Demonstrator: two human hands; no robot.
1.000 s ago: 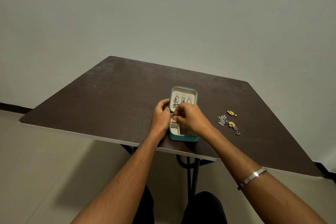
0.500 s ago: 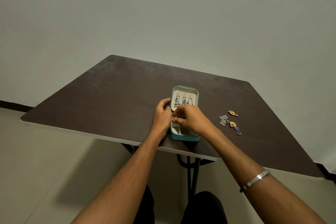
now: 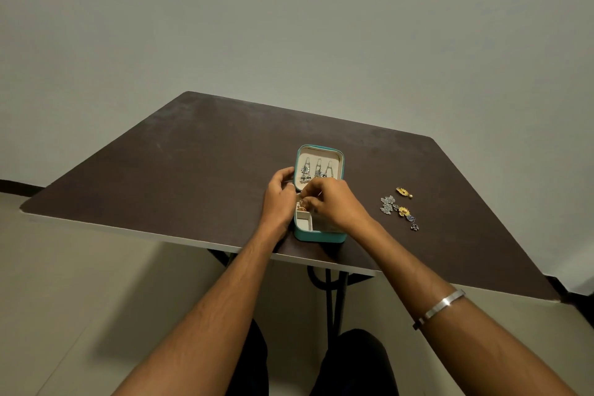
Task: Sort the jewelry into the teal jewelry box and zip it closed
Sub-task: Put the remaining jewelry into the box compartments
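Meanwhile, jewelry box (image 3: 321,236) under both hands (lid up), loose earrings (image 3: 398,207) right

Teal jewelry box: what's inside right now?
In the teal jewelry box, earrings hang in the lid; a gold piece lies beside an empty compartment. The right hand covers the rest.

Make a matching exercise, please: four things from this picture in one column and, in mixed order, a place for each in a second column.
Things:
1. teal jewelry box
2. silver bangle
3. loose earrings
4. hanging earrings

Places:
A. inside the raised lid
B. on the right forearm
C. on the table, right of the box
D. near the table's front edge, between both hands

Pairs: 1-D, 2-B, 3-C, 4-A
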